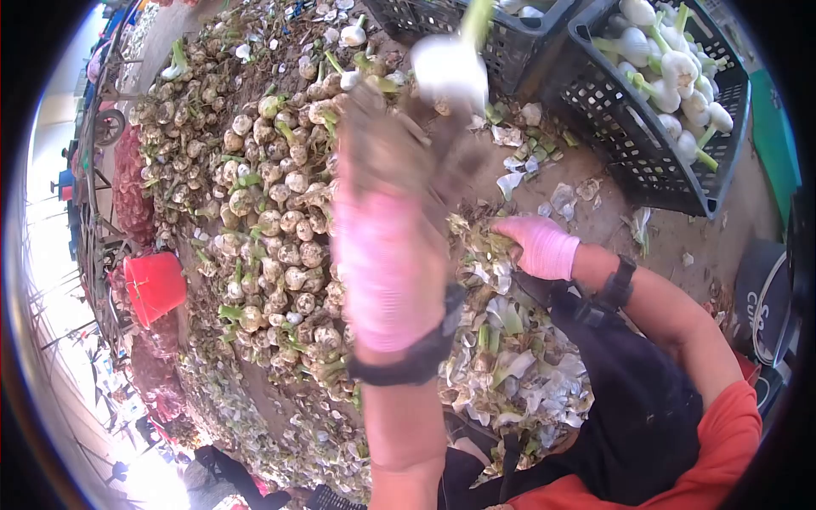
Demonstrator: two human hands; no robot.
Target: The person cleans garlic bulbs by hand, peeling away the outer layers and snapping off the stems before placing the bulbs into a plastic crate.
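Note:
My left hand (382, 229), in a pink glove with muddy fingers, is raised in the middle and smeared by motion. At its fingertips is a white garlic bulb (449, 72), also blurred, its green stem pointing up and away. My right hand (548, 246), also gloved in pink, is closed low over a heap of garlic skins and cut stems (518, 365) by my dark-trousered leg. What its curled fingers hold, I cannot tell. Left of my left hand spreads a large pile of soil-covered garlic bulbs (272, 221).
A black perforated crate (629, 136) at upper right holds cleaned white garlic; another crate (510, 51) adjoins it. Loose skins litter the floor. A red bucket (157, 287) and red mesh sacks (132, 187) stand at left. A dark bucket (759, 293) is at right.

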